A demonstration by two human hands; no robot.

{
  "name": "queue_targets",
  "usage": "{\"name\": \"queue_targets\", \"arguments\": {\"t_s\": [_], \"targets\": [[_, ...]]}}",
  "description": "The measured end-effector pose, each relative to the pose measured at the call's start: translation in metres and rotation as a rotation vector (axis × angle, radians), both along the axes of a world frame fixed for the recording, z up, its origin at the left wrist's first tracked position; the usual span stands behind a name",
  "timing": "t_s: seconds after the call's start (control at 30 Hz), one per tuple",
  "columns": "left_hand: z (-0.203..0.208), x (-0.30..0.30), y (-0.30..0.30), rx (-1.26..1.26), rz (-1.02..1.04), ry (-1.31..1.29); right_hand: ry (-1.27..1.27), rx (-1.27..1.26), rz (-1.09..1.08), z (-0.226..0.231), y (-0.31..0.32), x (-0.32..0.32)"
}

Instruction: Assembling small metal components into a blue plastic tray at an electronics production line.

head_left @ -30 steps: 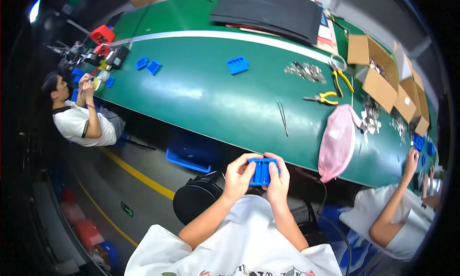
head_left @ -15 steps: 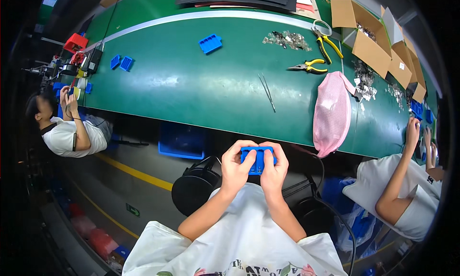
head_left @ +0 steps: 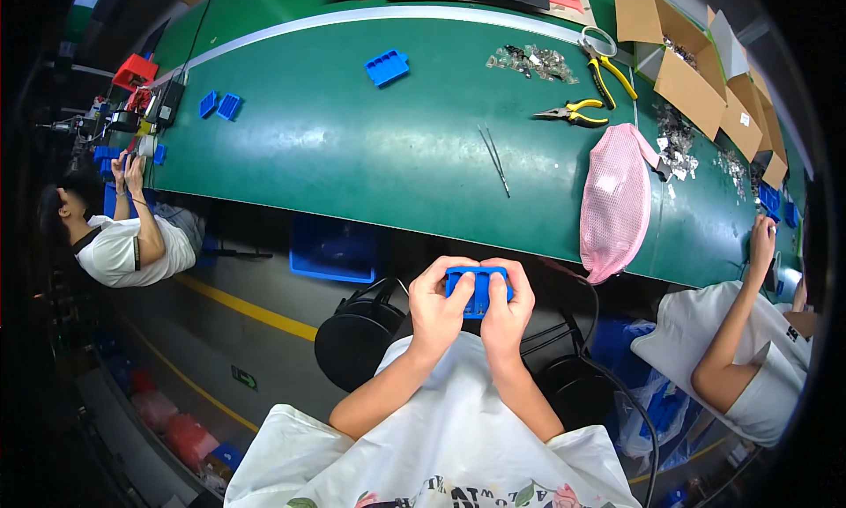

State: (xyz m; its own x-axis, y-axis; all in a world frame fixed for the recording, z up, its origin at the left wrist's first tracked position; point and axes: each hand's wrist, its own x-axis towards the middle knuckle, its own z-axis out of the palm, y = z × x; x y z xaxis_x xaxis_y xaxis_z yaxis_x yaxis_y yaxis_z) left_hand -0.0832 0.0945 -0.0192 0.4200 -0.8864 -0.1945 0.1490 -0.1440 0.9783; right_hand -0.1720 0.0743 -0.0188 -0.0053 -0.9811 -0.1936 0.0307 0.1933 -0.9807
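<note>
Just off the near edge of the table, a blue slotted plastic case [head_left: 477,306] is held level in front of my torso. My left hand [head_left: 434,307] grips its left side, the thumb pressing on the top face. On the opposite side my right hand [head_left: 508,310] does the same, its thumb beside the other one. Fingers curl behind the case and are partly hidden. Another blue slotted case [head_left: 387,68] lies far off on the green table [head_left: 308,155]. Tweezers [head_left: 495,162] rest on the table ahead of my hands.
To the right lie a pink mesh bag [head_left: 617,204], yellow-handled pliers [head_left: 575,113], cutters [head_left: 608,78] and small metal parts [head_left: 536,63]. Cardboard boxes [head_left: 692,94] stand behind. Co-workers sit at left [head_left: 132,244] and right [head_left: 727,349]. A black stool [head_left: 359,345] is beside me.
The view has shifted slightly, so the table things sit a little higher in the picture. Both hands keep their hold on the blue case, with the thumbs only slightly moved.
</note>
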Motion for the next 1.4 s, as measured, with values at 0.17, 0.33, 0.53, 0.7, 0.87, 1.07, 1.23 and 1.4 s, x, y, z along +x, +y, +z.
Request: {"name": "queue_targets", "arguments": {"t_s": [0.17,0.33,0.53,0.7,0.87,1.07,1.23,1.4], "targets": [[-0.001,0.001,0.001,0.032,0.003,0.167,-0.026,0.038,-0.016,-0.008,-0.003,-0.002],[-0.006,0.000,0.002,0.034,-0.017,0.127,-0.034,0.038,-0.012,-0.010,-0.006,-0.006],[-0.007,-0.001,0.003,0.043,-0.022,0.048,-0.148,0.036,0.010,-0.016,0.000,-0.012],[-0.009,-0.005,0.003,0.063,0.025,0.070,-0.173,0.034,-0.001,-0.017,0.001,-0.012],[-0.013,-0.001,-0.005,0.079,-0.038,0.099,-0.074,0.035,-0.004,-0.018,-0.003,-0.011],[0.012,0.009,0.003,-0.003,0.097,-0.151,0.022,-0.016,0.066,-0.011,0.007,0.020],[-0.027,-0.015,-0.004,-0.102,0.089,-0.045,-0.009,-0.076,0.011,-0.039,0.000,0.001],[-0.020,0.000,0.005,-0.136,0.175,-0.084,-0.030,-0.095,0.141,-0.047,0.000,0.014]]}}
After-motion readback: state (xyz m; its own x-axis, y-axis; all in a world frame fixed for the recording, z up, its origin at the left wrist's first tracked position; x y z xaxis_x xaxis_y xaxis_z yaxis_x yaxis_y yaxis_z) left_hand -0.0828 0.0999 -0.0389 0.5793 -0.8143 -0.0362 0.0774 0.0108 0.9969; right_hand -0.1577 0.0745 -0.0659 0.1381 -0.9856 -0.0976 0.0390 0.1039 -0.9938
